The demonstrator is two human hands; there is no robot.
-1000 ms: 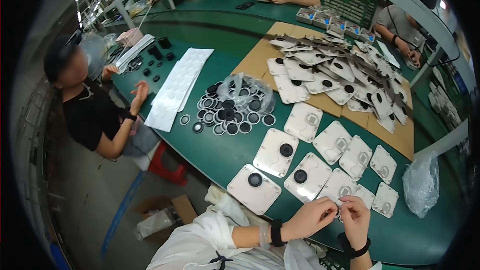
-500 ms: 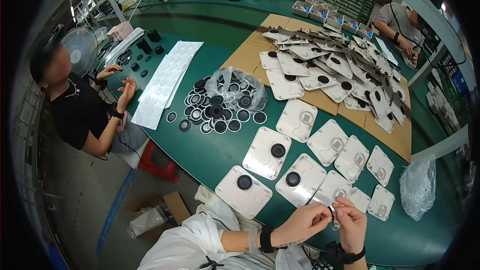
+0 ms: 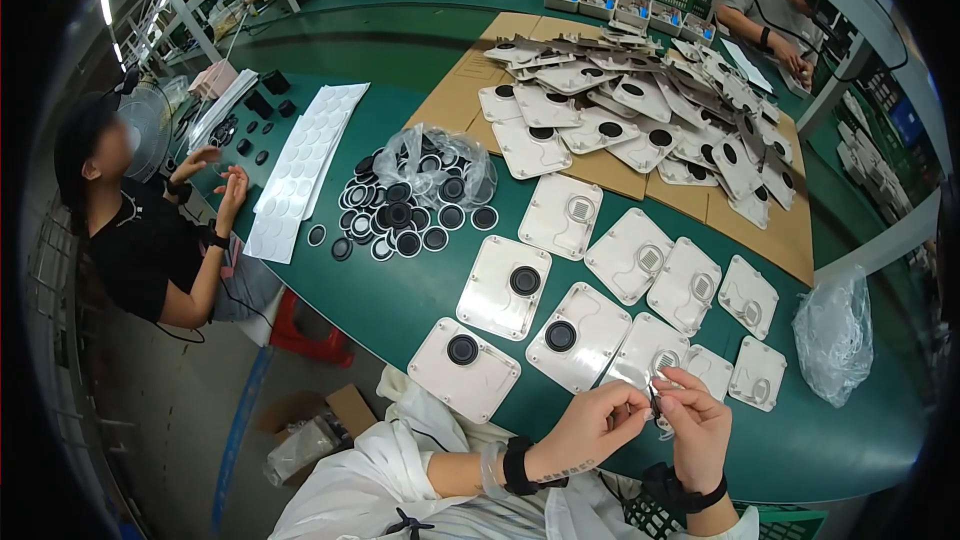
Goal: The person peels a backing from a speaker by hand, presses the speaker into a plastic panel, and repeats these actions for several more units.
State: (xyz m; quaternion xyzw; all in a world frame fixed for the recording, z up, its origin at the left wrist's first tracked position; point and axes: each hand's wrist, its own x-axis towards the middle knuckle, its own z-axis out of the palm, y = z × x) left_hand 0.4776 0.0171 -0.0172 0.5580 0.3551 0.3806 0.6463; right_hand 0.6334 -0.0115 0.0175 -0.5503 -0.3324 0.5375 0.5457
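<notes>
My left hand (image 3: 588, 432) and my right hand (image 3: 702, 438) meet near the table's front edge, fingers pinched together. Between their fingertips is a small black piece (image 3: 656, 404), seen edge-on and partly covered by the fingers. It resembles the loose black discs with pale rims (image 3: 407, 243) heaped further left. Just beyond my hands lies a white plastic panel with a round grille (image 3: 635, 352). To its left, a white panel (image 3: 590, 355) carries a black disc (image 3: 561, 336). Two more panels with discs fitted, one a white panel (image 3: 488, 377), lie nearby.
Several bare-grille white panels (image 3: 752, 295) spread rightward. A large pile of panels (image 3: 620, 110) covers cardboard (image 3: 455, 90). White sticker sheets (image 3: 305, 165) lie left of a clear bag (image 3: 440, 155); another plastic bag (image 3: 833, 335) sits right. A co-worker (image 3: 150, 230) works at left, others across.
The view has shifted, so the table's contents appear further left and higher. My hands remain together at the small black piece, with only slight finger movement. The left co-worker's hands have moved slightly.
</notes>
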